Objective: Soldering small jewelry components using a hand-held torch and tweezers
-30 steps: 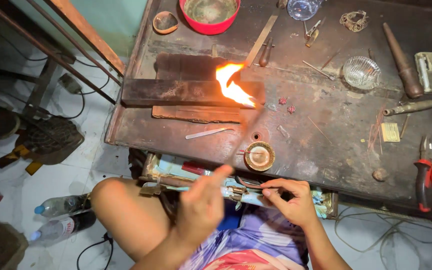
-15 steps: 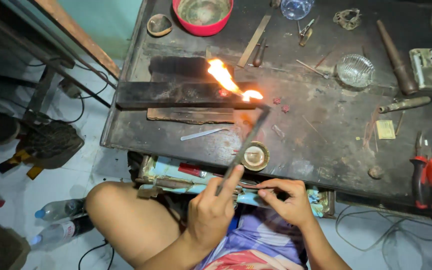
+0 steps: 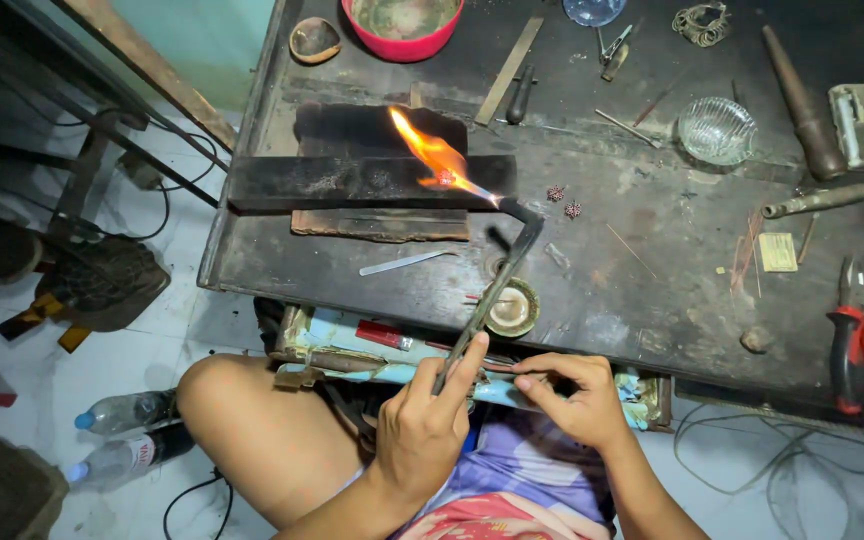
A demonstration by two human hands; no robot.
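Right now the left hand (image 3: pixel 422 430) is clamped around the lower end of a thin, dark torch pipe (image 3: pixel 487 300), thumb pressed along its side. The pipe slants up across the workbench (image 3: pixel 652 290) to a bent tip, and an orange flame (image 3: pixel 437 160) streams from that tip onto a small piece lying on a long charred block (image 3: pixel 352 182) — too small to make out. The right hand (image 3: pixel 577 400) sits just beside the left at the bench's near edge, fingers pinched on something thin; what it is, I cannot tell. A small round brass dish (image 3: pixel 512 308) rests under the pipe's shaft. 2 tiny reddish beads (image 3: pixel 564 201) lie just right of the block. Red-handled pliers (image 3: pixel 857 340) lie well apart at the right, and a clear glass bowl (image 3: pixel 717 130) stands farther back.
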